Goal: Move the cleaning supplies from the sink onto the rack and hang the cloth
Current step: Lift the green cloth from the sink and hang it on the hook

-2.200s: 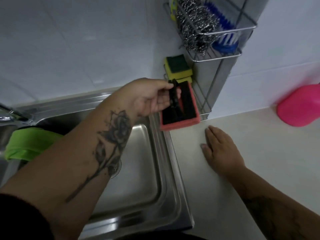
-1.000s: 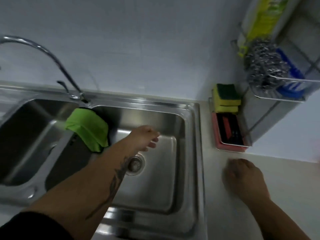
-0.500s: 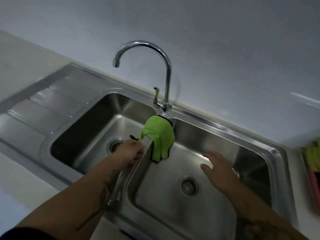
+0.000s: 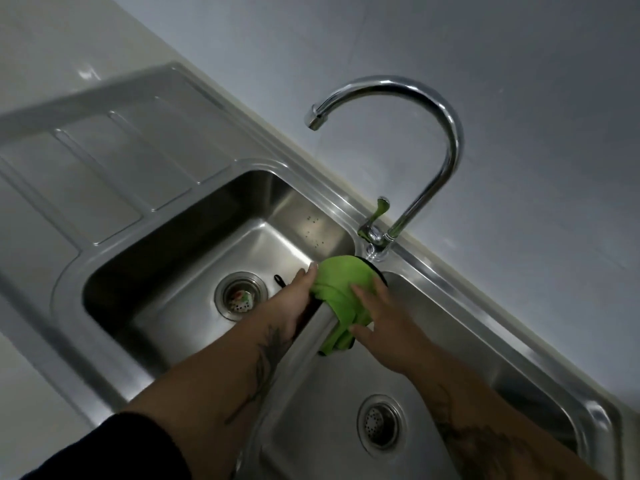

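Head view: bright green microfibre cloth (image 4: 341, 289) draped over steel divider of double stainless sink (image 4: 450, 282); left hand (image 4: 300, 299) gripping its left side; right hand (image 4: 384, 323) fingers spread, pressing its right side.

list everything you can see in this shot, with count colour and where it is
cloth: 1, bright green, draped over the divider between the two basins
small black item: 1, black, in the left basin by the left hand; cannot tell what it is
sink: 1, steel, two basins with a drainboard on the left
drains: 2, steel, one in each basin floor
faucet: 1, chrome gooseneck, behind the divider
wall: 1, pale grey, behind the sink
left hand: 1, on the cloth's left side
right hand: 1, on the cloth's right side
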`<control>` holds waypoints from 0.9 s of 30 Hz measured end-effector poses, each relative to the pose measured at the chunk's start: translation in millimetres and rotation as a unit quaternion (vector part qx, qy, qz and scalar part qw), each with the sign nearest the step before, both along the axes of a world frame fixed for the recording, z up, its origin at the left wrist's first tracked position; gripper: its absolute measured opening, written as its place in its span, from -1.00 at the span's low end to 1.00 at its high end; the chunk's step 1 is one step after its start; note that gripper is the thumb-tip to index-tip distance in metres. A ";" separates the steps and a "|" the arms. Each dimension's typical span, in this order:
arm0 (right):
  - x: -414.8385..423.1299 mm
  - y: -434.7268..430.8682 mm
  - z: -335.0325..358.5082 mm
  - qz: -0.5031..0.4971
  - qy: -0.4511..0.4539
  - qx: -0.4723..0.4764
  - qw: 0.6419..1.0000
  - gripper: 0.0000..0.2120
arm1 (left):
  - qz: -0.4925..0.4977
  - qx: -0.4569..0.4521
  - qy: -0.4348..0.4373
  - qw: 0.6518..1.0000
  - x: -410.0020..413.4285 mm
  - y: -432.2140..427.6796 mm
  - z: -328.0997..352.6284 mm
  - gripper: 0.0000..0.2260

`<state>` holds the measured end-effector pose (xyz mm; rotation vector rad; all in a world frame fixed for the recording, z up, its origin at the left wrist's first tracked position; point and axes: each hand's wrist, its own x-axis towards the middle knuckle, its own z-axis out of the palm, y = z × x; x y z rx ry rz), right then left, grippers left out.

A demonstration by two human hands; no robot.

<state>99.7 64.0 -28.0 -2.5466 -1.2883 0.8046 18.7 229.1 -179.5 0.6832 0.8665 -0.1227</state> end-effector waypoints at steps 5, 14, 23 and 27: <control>-2.4 0.0 -13.8 0.014 -0.005 -0.003 1.000 -0.24 | 0.264 -0.072 -0.085 0.958 12.0 -1.7 106.8 -0.30; -14.2 -32.9 59.6 -0.275 0.060 0.299 0.912 -0.63 | 0.113 0.145 -0.208 0.961 -2.6 -30.2 207.4 -0.41; 50.5 -95.0 208.4 -0.385 0.296 0.217 0.847 -0.37 | -0.189 0.236 -0.367 0.880 19.7 -126.5 287.4 -0.46; 64.2 -124.7 235.0 -0.367 0.423 0.276 0.781 -0.62 | -0.264 0.251 -0.399 0.841 35.2 -155.4 310.2 -0.39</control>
